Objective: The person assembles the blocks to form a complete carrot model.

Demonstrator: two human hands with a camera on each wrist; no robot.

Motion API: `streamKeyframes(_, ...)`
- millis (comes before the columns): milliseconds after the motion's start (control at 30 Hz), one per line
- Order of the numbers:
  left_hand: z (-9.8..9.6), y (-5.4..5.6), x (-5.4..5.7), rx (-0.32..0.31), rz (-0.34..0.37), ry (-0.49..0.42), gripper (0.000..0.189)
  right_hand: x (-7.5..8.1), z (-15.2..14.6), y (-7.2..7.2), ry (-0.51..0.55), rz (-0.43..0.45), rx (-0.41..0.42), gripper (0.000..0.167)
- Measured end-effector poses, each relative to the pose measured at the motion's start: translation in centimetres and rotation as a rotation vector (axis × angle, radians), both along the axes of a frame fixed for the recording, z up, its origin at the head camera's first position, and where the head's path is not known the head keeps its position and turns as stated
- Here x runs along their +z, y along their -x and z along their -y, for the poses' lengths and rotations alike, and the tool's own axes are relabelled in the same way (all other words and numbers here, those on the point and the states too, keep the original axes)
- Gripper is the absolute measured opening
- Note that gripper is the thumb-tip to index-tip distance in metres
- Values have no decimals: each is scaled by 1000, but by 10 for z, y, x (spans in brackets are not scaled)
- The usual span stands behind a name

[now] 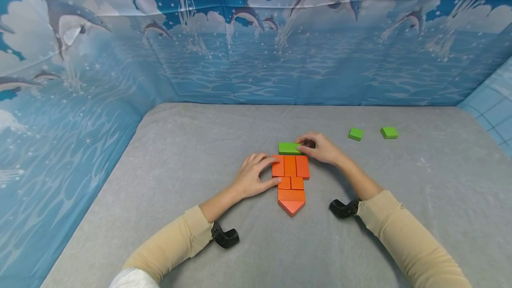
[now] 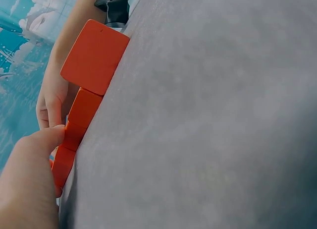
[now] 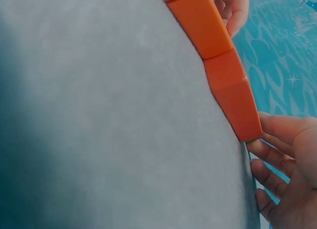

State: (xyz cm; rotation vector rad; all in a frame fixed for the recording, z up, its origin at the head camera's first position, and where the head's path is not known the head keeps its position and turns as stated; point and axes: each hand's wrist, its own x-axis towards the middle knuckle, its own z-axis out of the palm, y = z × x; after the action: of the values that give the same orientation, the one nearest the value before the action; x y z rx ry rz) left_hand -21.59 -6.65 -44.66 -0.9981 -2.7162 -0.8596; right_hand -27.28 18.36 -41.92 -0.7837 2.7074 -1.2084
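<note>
Orange wooden blocks (image 1: 290,166) lie flat in a column: three side by side at the far end, two small ones below, a wide one, then a triangular block (image 1: 291,207) pointing toward me. A green rectangular block (image 1: 288,148) lies across the far end. My right hand (image 1: 322,149) pinches the green block's right end between thumb and fingers. In the right wrist view, orange blocks hide nearly all of it. My left hand (image 1: 253,177) touches the orange blocks' left side, its index finger on the upper row and its thumb near the small blocks.
Two more green blocks, a nearer one (image 1: 355,134) and one farther right (image 1: 389,133), lie at the back right of the grey table (image 1: 192,146). A blue dolphin-print curtain (image 1: 240,66) stands along the back and left. Black wrist devices are worn on both forearms.
</note>
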Motion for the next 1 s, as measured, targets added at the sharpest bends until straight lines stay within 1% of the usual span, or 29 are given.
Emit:
streamKeyframes(167,0,0,0,4,9,4,51,1,-1,-1,-11,9,22,22)
streamKeyframes(433,0,0,0,2,8,-1,51,2,-1,-1,-33,54,32,23)
streamKeyframes(700,0,1,0,9,11,9,51,1,-1,0,-27,52,48,22)
streamKeyframes(800,0,0,0,8,5,6,52,1,-1,0,-5,56,48,23)
streamKeyframes(900,0,0,0,6,-3,-1,51,1,-7,1,48,49,10,25)
streamKeyframes(933,0,0,0,4,-8,-3,51,1,-11,2,65,38,-17,26)
streamKeyframes(1000,-1,0,0,4,-16,-4,51,2,-21,4,93,-6,-97,28)
